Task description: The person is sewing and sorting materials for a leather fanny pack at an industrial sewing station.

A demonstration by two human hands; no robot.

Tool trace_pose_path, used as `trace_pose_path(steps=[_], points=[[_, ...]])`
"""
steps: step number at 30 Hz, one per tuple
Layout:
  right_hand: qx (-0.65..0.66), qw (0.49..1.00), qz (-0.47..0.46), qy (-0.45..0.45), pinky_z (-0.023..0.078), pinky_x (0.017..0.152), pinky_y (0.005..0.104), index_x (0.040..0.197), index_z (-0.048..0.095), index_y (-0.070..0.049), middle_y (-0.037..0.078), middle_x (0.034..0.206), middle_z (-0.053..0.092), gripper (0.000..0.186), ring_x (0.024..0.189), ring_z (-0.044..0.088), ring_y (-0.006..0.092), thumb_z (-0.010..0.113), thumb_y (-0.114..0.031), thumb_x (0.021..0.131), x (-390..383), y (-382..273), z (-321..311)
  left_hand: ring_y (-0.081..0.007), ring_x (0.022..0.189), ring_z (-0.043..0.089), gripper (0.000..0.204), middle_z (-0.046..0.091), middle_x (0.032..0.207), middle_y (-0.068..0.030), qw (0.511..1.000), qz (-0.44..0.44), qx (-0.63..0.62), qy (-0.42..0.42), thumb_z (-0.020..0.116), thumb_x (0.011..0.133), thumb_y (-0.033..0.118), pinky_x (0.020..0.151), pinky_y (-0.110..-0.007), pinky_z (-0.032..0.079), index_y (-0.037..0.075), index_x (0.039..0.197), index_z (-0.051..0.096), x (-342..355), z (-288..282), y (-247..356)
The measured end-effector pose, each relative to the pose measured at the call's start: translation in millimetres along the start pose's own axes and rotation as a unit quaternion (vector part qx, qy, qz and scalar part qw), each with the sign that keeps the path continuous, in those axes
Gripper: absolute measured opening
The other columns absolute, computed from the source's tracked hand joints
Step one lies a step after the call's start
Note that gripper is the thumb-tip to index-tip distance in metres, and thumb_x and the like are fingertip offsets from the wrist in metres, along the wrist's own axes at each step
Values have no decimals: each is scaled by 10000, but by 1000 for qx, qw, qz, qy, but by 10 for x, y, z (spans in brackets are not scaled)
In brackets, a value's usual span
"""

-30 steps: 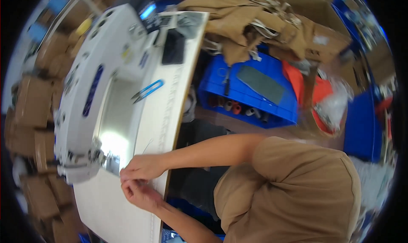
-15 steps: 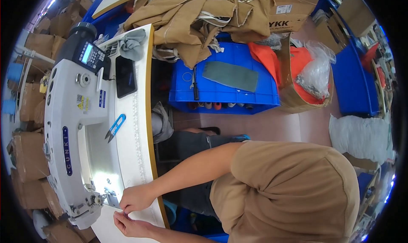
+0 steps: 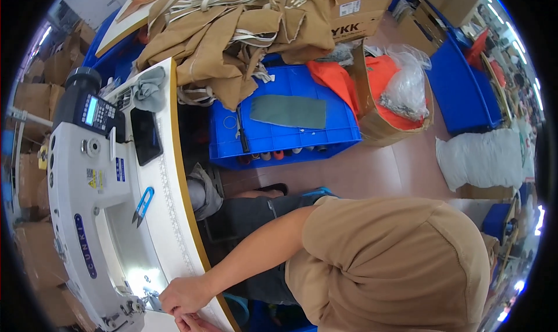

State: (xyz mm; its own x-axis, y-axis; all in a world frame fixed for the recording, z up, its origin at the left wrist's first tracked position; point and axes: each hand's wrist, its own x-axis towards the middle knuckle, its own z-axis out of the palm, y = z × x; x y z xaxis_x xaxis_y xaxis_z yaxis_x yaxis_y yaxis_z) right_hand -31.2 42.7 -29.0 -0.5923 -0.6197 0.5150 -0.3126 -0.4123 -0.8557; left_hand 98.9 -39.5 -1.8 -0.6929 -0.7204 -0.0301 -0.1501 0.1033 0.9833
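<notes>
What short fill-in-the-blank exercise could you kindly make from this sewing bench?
1. The right hand is beside the sewing machine, which is mostly ____.
2. The dark phone lies between the thread snips and a crumpled grey ____.
3. The plastic crate beneath the grey-green piece is coloured ____.

Missing words: white; cloth; blue.

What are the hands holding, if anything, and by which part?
Can't tell: the right hand and left hand are close together, but no held thing is discernible.

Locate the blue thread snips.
In the head view, the blue thread snips lie left of centre on the white table, below the black phone and right of the white sewing machine.
</notes>
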Motion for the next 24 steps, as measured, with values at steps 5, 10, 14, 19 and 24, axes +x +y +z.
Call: trace_pose_path(steps=[5,10,14,19,24], points=[[-78,994,-39,-71,517,720,426,823,714,-65,109,827,655,162,810,650,311,631,-203,847,22,136,78,-179,801,513,195,590,898,-78,1000,12,-13,-9,582,1019,151,691,-344,434,-32,1018,649,38,-85,-106],[-72,996,-19,-56,518,697,458,725,706,-29,144,758,669,211,794,666,352,626,-217,780,79,244,199,-190,785,513,236,587,892,-78,999,25,7,44,609,1005,200,673,-343,422,-33,1007,652,58,-88,-159],[-120,988,-17,-94,522,711,460,732,706,-22,149,867,676,223,829,665,362,619,-223,776,53,280,211,-198,780,537,251,610,885,-91,996,54,-8,70,619,996,216,686,-359,433,-32,992,660,113,-47,-157],[-149,979,-69,-122,526,741,452,872,713,-39,139,1029,648,197,913,647,350,610,-198,819,39,116,72,-203,793,578,268,649,886,-123,990,50,-111,67,569,1004,219,725,-391,454,-26,963,670,396,-168,-241],[-118,974,-180,68,528,778,432,1002,683,-62,126,1041,633,186,953,630,325,576,-173,896,-270,-267,-432,-216,781,555,273,624,868,-130,987,127,-52,83,562,1000,234,719,-378,454,-23,984,651,522,-247,-331]])
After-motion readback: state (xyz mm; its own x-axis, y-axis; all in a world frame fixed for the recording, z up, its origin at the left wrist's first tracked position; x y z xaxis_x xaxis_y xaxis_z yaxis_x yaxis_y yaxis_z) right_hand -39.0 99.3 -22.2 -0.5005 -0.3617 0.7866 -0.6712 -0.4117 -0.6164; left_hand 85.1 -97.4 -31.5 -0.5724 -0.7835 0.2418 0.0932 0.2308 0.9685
